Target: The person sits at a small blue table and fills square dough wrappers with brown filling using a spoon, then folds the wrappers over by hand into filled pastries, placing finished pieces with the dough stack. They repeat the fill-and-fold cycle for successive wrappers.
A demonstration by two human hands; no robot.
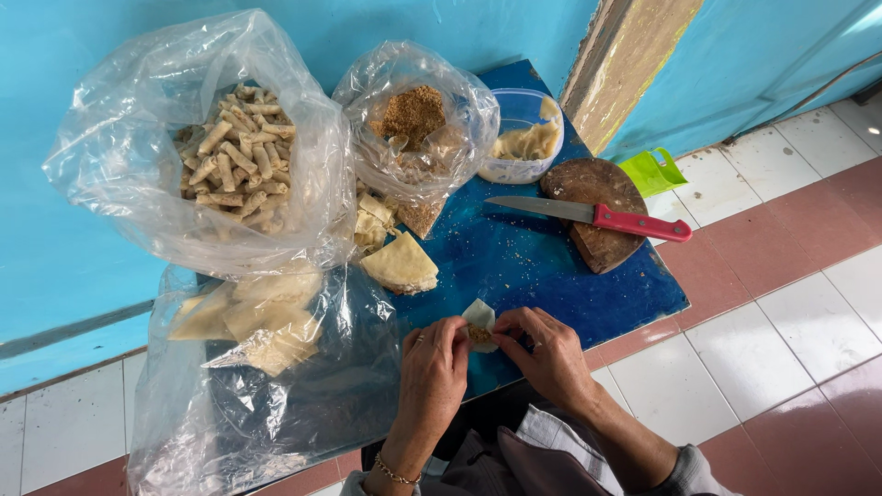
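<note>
Head camera, looking down:

**Mia:** What are the two hands doing?

**Tom:** The left hand and the right hand are close together at the near edge of the blue surface. Both pinch one small pastry wrapper with brown filling in it. The fingers are closed on it from both sides, so the filling stays inside.

**Mia:** Why is it held right there?

**Tom:** It is just in front of the person, where both hands can reach it easily.

**Mia:** What is in the big bag?

**Tom:** The big clear bag at the back left is full of little finished rolls. Its top is open, I think so that more can be dropped in.

**Mia:** And the other bag?

**Tom:** The smaller bag holds brown crumbly filling. Just beside it is a plastic tub with pale paste.

**Mia:** Where are the spare wrappers?

**Tom:** A folded stack of wrappers lies near the hands. More wrappers lie on a plastic sheet to the left.

**Mia:** And the knife?

**Tom:** The red-handled knife rests across a round wooden board, well apart from the hands, its blade pointing left.
</note>
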